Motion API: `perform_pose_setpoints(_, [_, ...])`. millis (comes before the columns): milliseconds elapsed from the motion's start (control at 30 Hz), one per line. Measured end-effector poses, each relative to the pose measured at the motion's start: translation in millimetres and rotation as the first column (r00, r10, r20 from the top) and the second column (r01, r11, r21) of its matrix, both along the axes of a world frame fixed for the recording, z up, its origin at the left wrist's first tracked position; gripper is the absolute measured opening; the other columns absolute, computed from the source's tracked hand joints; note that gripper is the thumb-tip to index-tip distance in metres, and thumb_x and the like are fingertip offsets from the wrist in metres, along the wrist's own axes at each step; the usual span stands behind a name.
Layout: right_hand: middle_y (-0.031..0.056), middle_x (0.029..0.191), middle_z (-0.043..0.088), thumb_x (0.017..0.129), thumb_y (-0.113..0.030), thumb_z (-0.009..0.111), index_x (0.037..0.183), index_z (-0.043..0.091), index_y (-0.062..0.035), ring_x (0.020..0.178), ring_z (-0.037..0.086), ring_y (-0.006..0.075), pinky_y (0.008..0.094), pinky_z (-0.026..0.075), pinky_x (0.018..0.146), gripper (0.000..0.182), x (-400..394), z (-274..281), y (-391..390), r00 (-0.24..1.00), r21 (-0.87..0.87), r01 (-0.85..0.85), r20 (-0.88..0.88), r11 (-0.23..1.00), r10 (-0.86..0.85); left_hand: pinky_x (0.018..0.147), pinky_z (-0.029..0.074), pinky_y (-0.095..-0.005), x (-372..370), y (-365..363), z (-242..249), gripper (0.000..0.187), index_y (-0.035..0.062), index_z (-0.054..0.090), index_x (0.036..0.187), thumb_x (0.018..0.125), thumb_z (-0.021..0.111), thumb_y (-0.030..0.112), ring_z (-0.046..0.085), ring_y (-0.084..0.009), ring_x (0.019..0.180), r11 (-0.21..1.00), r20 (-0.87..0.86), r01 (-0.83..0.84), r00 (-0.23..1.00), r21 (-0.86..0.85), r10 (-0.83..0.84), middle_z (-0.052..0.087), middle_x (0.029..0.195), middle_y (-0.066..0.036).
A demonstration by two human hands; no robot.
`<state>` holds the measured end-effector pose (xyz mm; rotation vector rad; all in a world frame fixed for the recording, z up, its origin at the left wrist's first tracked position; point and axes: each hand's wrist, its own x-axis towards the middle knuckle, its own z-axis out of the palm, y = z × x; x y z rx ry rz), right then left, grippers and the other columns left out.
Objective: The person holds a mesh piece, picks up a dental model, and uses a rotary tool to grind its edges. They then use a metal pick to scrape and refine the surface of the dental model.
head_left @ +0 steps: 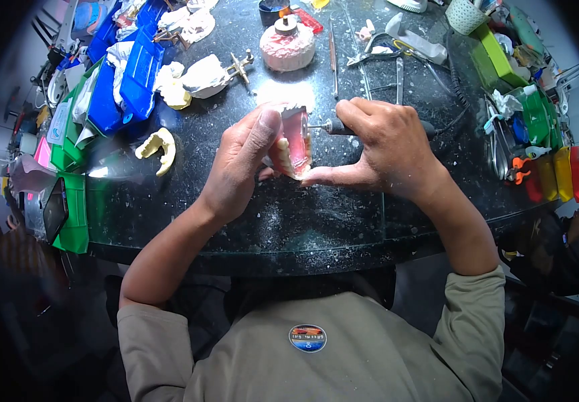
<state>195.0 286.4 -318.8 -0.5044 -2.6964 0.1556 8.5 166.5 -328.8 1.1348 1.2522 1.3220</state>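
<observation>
My left hand (239, 164) grips a pink denture (294, 144) with white teeth, thumb on its upper edge, holding it above the dark speckled worktop (303, 228). My right hand (383, 151) is closed around a dark rotary handpiece (335, 126). Its thin bur tip touches the pink side of the denture. My right thumb stretches left and rests under the denture's lower edge.
A yellowish dental cast (158, 149) lies left of my hands. White plaster casts (202, 75) and blue trays (125, 84) sit at back left. A pink model on a round base (287, 45) stands behind. Metal instruments (383, 67), green bins (503, 67) and bottles (557, 171) crowd the right.
</observation>
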Motion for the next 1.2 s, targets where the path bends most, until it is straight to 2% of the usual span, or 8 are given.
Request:
perform_pose_setpoints(167, [0.0105,0.068,0.055,0.069,-0.079,0.063,0.077,0.056,-0.0034,0.060,0.063,0.0250,0.0364,0.051,0.055,0.076,-0.1,-1.1,0.4,1.000,-0.002,-0.007,-0.010,1.000,0.007,0.056,0.044,-0.0189,-2.2,0.9,-5.0,0.053,0.0004,0.055,0.111,0.103,0.037,0.050,0.054,-0.0048,0.070,1.000,0.015,0.012,1.000,0.010,-0.012,0.056,0.082,-0.003])
perform_pose_setpoints(233, [0.0102,0.068,0.055,0.069,-0.079,0.063,0.077,0.056,-0.0037,0.060,0.063,0.0249,0.0363,0.051,0.055,0.076,0.2,-1.9,0.5,0.999,0.001,-0.014,-0.029,1.000,0.014,0.056,0.044,-0.0192,1.8,0.9,-1.5,0.050,0.0022,0.054,0.104,0.103,0.037,0.049,0.054,-0.0051,0.070,1.000,0.031,-0.017,0.999,-0.007,0.018,0.056,0.082,-0.003])
perform_pose_setpoints(333, [0.0087,0.068,0.052,0.066,-0.068,0.075,0.077,0.049,-0.0044,0.060,0.060,0.0257,0.0379,0.049,0.055,0.069,1.3,-0.2,0.9,0.998,-0.032,-0.033,-0.048,0.999,0.032,0.057,0.044,-0.0196,-1.9,0.1,-1.2,0.047,0.0050,0.052,0.095,0.103,0.037,0.049,0.054,-0.0058,0.069,1.000,0.052,0.001,0.999,-0.026,0.001,0.055,0.081,-0.003])
perform_pose_setpoints(467, [0.0091,0.068,0.052,0.065,-0.067,0.076,0.077,0.048,-0.0043,0.060,0.059,0.0256,0.0377,0.048,0.055,0.070,1.5,2.7,1.5,0.998,-0.045,0.002,-0.063,0.999,-0.005,0.059,0.044,-0.0202,-2.5,1.5,-0.7,0.046,0.0075,0.049,0.088,0.103,0.036,0.049,0.053,-0.0061,0.069,0.999,0.088,-0.022,0.996,-0.047,0.026,0.053,0.078,-0.002])
perform_pose_setpoints(733, [0.0091,0.067,0.052,0.065,-0.068,0.076,0.077,0.048,-0.0045,0.060,0.059,0.0254,0.0375,0.048,0.055,0.070,0.8,0.6,1.0,0.997,-0.022,-0.019,-0.073,1.000,0.018,0.056,0.043,-0.0194,-2.5,0.7,0.8,0.046,0.0076,0.049,0.090,0.103,0.036,0.049,0.052,-0.0049,0.069,0.998,0.052,0.000,0.999,-0.055,0.003,0.051,0.078,-0.001])
perform_pose_setpoints(833, [0.0094,0.068,0.055,0.069,-0.079,0.064,0.078,0.055,-0.0034,0.060,0.063,0.0234,0.0356,0.051,0.055,0.076,0.7,0.6,1.9,1.000,0.004,-0.010,-0.013,1.000,0.010,0.056,0.043,-0.0192,-1.1,0.5,1.5,0.045,0.0077,0.049,0.090,0.103,0.036,0.049,0.051,-0.0048,0.068,0.999,0.052,-0.005,0.999,-0.052,0.008,0.051,0.078,-0.001])
perform_pose_setpoints(1067, [0.0096,0.068,0.055,0.070,-0.078,0.063,0.075,0.054,-0.0043,0.059,0.063,0.0239,0.0355,0.051,0.054,0.075,0.6,-1.8,1.2,1.000,-0.001,-0.016,-0.012,1.000,0.016,0.055,0.041,-0.0190,-3.0,1.1,-3.6,0.045,0.0078,0.050,0.090,0.103,0.036,0.049,0.050,-0.0041,0.068,1.000,0.065,-0.001,0.998,-0.028,0.003,0.051,0.079,0.000])
perform_pose_setpoints(1200, [0.0098,0.067,0.055,0.070,-0.078,0.063,0.074,0.054,-0.0040,0.059,0.063,0.0249,0.0361,0.050,0.054,0.074,0.5,-1.7,0.7,1.000,-0.017,-0.020,-0.008,1.000,0.020,0.054,0.040,-0.0189,-1.4,1.6,-3.0,0.047,0.0060,0.052,0.096,0.103,0.036,0.050,0.049,-0.0035,0.068,1.000,0.054,-0.005,0.999,-0.025,0.006,0.051,0.079,0.000])
